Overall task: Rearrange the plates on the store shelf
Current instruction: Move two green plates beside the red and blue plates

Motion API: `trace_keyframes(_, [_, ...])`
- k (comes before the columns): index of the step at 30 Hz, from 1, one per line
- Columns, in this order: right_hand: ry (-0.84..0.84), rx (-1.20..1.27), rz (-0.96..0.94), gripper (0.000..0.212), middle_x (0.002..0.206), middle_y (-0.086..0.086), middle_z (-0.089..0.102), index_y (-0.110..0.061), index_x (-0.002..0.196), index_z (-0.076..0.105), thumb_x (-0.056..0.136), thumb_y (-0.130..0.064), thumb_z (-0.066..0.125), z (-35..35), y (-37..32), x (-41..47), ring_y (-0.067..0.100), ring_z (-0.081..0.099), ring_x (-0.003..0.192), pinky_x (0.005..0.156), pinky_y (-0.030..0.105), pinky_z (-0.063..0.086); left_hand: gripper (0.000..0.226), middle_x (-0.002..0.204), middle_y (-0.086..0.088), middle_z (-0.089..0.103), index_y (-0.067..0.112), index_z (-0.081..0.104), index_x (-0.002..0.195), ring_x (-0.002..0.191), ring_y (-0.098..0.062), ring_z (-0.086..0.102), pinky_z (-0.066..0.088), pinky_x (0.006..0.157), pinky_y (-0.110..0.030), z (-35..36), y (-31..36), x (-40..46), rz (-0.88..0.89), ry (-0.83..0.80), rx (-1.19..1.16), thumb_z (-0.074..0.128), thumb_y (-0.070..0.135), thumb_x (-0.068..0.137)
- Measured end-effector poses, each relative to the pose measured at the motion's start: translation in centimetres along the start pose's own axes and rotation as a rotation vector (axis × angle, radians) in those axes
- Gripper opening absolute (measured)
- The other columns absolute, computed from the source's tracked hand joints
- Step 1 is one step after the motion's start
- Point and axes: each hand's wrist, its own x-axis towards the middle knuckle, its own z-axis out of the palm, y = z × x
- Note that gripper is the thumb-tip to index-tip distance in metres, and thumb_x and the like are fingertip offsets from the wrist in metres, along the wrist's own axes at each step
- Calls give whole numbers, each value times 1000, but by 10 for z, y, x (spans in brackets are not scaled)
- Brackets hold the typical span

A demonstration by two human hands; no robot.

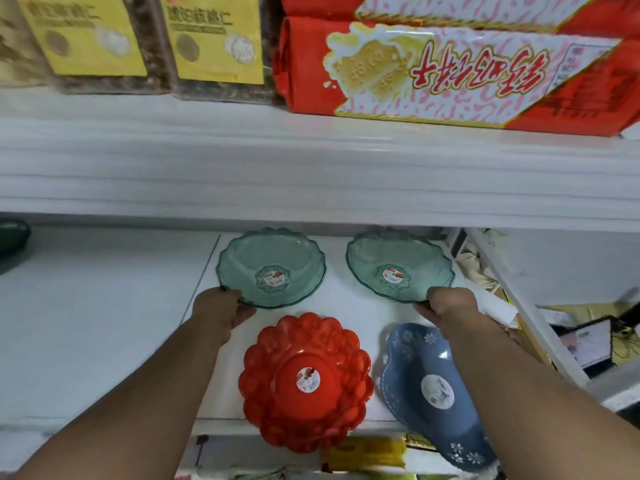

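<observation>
Green translucent plates sit side by side at the far part of the white shelf [104,306]. Left hand [221,311] grips the near rim of the left green plate [272,268]; right hand [450,308] grips the right green plate [398,265], fingertips hidden beneath. Red plate [306,381] overhangs the near edge; blue plate [436,393] is partly covered by the right forearm.
</observation>
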Motion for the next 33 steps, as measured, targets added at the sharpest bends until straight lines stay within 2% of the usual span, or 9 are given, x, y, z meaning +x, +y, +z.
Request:
trace_keyframes(3, [-16, 28, -28, 16, 87, 15, 62, 3, 102, 57, 87, 8, 56, 1, 8, -27, 32, 65, 66, 42, 32, 58, 16, 97, -21, 65, -4, 61, 102, 78, -31, 64, 61, 54, -38, -27, -2, -16, -3, 8, -56, 52, -10, 91])
trace_keyframes(9, [-96, -18, -108, 8, 79, 12, 67, -3, 82, 60, 86, 3, 55, -3, 20, -71, 32, 70, 69, 84, 42, 60, 32, 113, -22, 67, -5, 61, 120, 91, -31, 68, 62, 63, -37, -74, -15, -62, 32, 25, -150, 58, -7, 88])
trace_keyframes(15, [-207, -43, -121, 9, 83, 14, 74, -1, 90, 65, 83, 0, 59, -15, 32, -113, 31, 75, 71, 82, 41, 62, 28, 106, -19, 70, -7, 62, 115, 82, -28, 71, 62, 60, -33, -112, -29, -127, 76, 154, -185, 56, -7, 88])
trace_keyframes(17, [-237, -75, -106, 7, 81, 14, 75, -2, 90, 65, 85, -2, 60, -19, 37, -131, 28, 75, 67, 64, 30, 64, 29, 107, -19, 70, -7, 62, 115, 80, -28, 71, 62, 57, -30, -125, -33, -146, 92, 187, -201, 56, -8, 87])
trace_keyframes(20, [-263, -77, -110, 8, 89, 17, 73, 0, 95, 65, 88, -2, 61, -18, 47, -154, 28, 74, 71, 36, 18, 50, 28, 103, -18, 70, -6, 61, 117, 69, -27, 73, 62, 57, -30, -147, -40, -168, 90, 246, -229, 55, -6, 90])
trace_keyframes(22, [-289, -107, -125, 11, 89, 19, 74, 2, 97, 65, 87, -2, 62, -14, 55, -168, 31, 74, 72, 38, 19, 49, 27, 107, -21, 69, -7, 59, 118, 69, -29, 72, 61, 56, -30, -163, -43, -179, 87, 270, -235, 52, -5, 92])
trace_keyframes(25, [-318, -129, -126, 11, 80, 17, 72, 4, 95, 65, 85, -2, 64, -1, 65, -184, 30, 73, 67, 68, 35, 63, 26, 106, -21, 69, -6, 58, 118, 60, -26, 73, 60, 51, -30, -187, -45, -189, 92, 297, -234, 49, -4, 94])
trace_keyframes(30, [-359, -108, -127, 12, 88, 16, 72, 4, 91, 66, 85, -5, 71, 26, 82, -216, 27, 71, 65, 47, 24, 60, 26, 109, -24, 69, -8, 58, 117, 56, -27, 72, 58, 46, -28, -231, -39, -187, 110, 333, -225, 51, -6, 92])
trace_keyframes(33, [-362, -102, -127, 19, 95, 18, 73, 7, 98, 67, 82, -3, 73, 48, 92, -234, 31, 74, 72, 48, 25, 59, 25, 102, -25, 69, -10, 57, 116, 62, -32, 71, 59, 46, -30, -259, -30, -181, 122, 351, -238, 53, -7, 91])
